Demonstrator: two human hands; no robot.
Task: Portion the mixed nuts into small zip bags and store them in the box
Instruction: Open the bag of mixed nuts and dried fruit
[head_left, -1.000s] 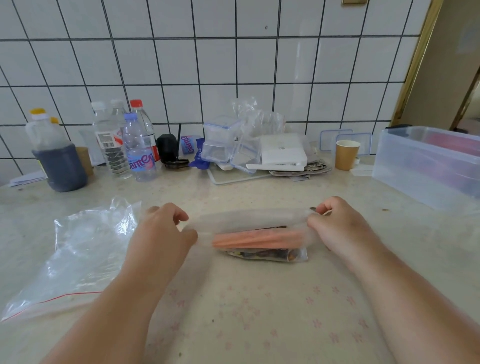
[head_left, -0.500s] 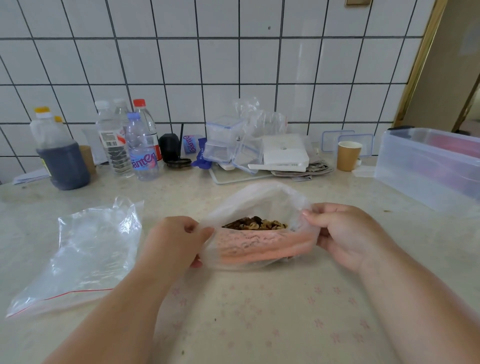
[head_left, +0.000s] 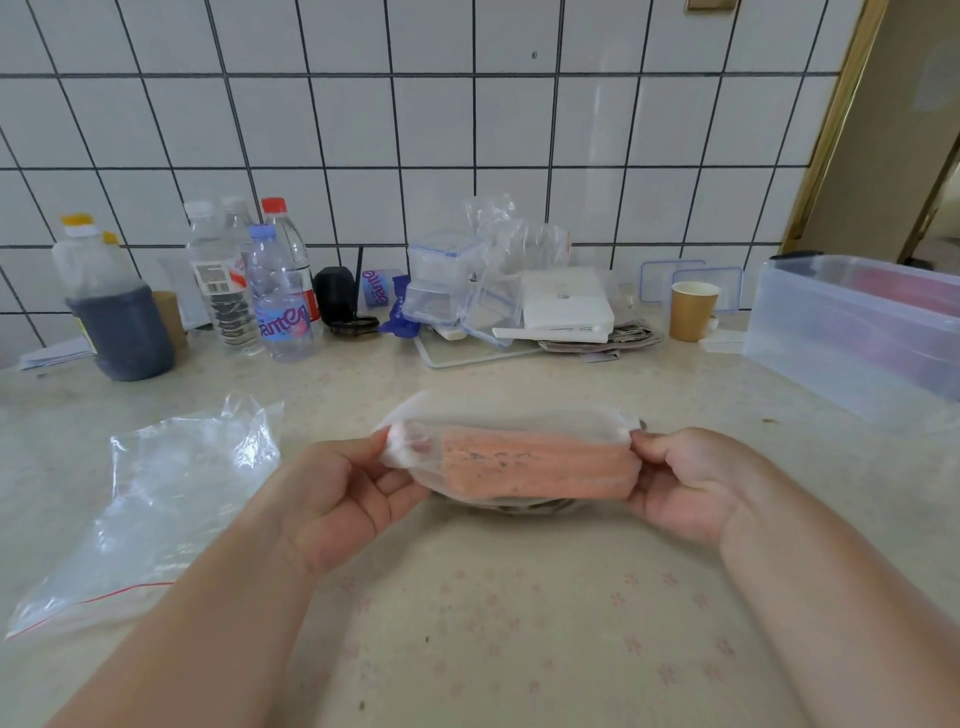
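A frosted zip bag of mixed nuts (head_left: 535, 467) with an orange label panel sits at the middle of the counter, held just above it. My left hand (head_left: 343, 493) pinches the bag's left top corner. My right hand (head_left: 685, 478) pinches its right top corner. The bag's mouth is pulled flat between them, and only a dark strip of nuts shows under the label. A large clear storage box (head_left: 857, 332) stands at the right edge of the counter.
An empty clear zip bag with a red seal line (head_left: 156, 499) lies at the left. Along the tiled wall stand a dark-liquid jug (head_left: 114, 312), water bottles (head_left: 275, 296), stacked small clear containers (head_left: 447, 280), a white box (head_left: 566, 306) and a paper cup (head_left: 693, 312).
Half a second ago the bag's mouth gaped open with the nuts showing. Now both hands have pulled the corners apart and the mouth lies flat and stretched.
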